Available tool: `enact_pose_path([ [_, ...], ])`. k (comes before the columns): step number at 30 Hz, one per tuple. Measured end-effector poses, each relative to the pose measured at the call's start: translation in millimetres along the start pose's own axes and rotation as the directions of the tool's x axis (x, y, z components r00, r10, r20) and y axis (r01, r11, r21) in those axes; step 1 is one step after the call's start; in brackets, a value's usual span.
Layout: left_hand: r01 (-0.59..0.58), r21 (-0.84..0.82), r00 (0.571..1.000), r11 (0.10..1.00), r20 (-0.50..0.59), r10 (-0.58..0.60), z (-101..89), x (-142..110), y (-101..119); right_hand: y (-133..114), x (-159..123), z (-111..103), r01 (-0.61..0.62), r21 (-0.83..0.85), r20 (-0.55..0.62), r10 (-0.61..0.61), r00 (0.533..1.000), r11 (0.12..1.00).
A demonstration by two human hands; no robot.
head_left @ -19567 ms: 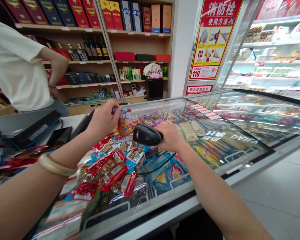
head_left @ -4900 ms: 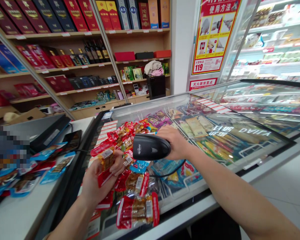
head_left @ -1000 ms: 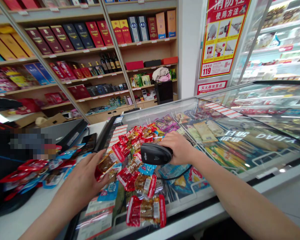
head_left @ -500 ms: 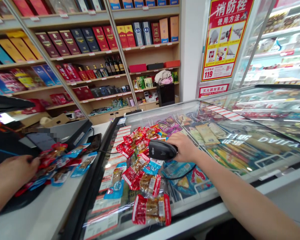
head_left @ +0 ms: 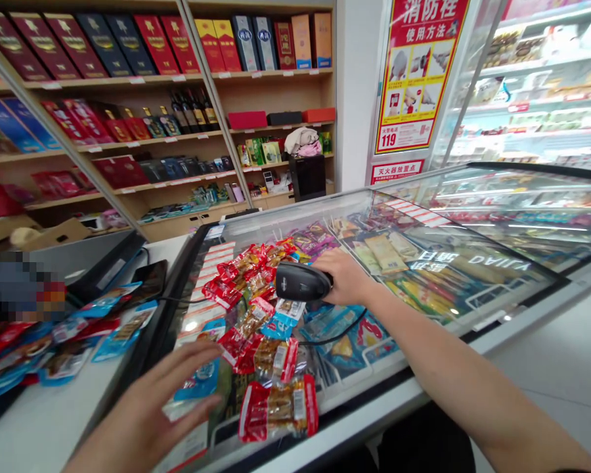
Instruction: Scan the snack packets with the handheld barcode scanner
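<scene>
Since earlier frame, left hand (head_left: 150,404) has moved from packet pile (head_left: 71,341) on desk (head_left: 54,424) to above freezer's left edge. Left hand open, fingers spread, nothing held; just by blue packet (head_left: 201,378), contact unclear. Right hand (head_left: 343,276) closed round black scanner (head_left: 300,281), held above glass top of freezer (head_left: 359,417). Red packets (head_left: 249,263) lie in loose heap beside and below scanner; one red packet (head_left: 278,408) near front edge. Black phone (head_left: 150,277) on desk, near right edge.
</scene>
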State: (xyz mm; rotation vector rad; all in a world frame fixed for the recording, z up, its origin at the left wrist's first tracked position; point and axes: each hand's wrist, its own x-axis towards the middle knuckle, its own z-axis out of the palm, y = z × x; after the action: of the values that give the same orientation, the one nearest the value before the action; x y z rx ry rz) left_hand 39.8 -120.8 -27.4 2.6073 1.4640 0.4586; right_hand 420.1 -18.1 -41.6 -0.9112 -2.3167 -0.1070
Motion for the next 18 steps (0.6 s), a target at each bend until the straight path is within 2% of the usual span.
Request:
enact_pose_path([
  [1,-0.053,-0.028,0.992,0.998,0.112,0.056,11.1,-2,15,0,0,0,-0.003,-0.002,0.001,0.003,1.000,1.000],
  [2,-0.081,-0.041,0.984,0.996,0.158,0.087,21.1,-4,27,1,1,1,-0.006,-0.006,0.002,0.006,1.000,1.000],
  [4,-0.110,-0.035,0.976,0.993,0.186,0.114,37.4,-6,44,2,1,1,-0.014,-0.016,0.005,0.015,1.000,1.000],
  [7,-0.078,0.003,0.982,0.997,0.175,0.076,51.6,-3,56,2,2,2,-0.022,-0.027,0.013,0.022,1.000,0.999],
  [14,0.121,-0.119,0.965,0.985,0.245,-0.089,49.3,-1,71,2,3,0,-0.024,-0.043,0.026,0.025,0.999,0.999],
  [16,0.162,-0.198,0.968,0.967,0.224,-0.116,44.8,1,72,3,3,1,-0.027,-0.043,0.018,0.027,0.999,0.999],
  [18,0.181,-0.301,0.978,0.936,0.159,-0.138,37.4,7,70,4,3,2,-0.040,-0.040,0.003,0.040,0.999,0.998],
])
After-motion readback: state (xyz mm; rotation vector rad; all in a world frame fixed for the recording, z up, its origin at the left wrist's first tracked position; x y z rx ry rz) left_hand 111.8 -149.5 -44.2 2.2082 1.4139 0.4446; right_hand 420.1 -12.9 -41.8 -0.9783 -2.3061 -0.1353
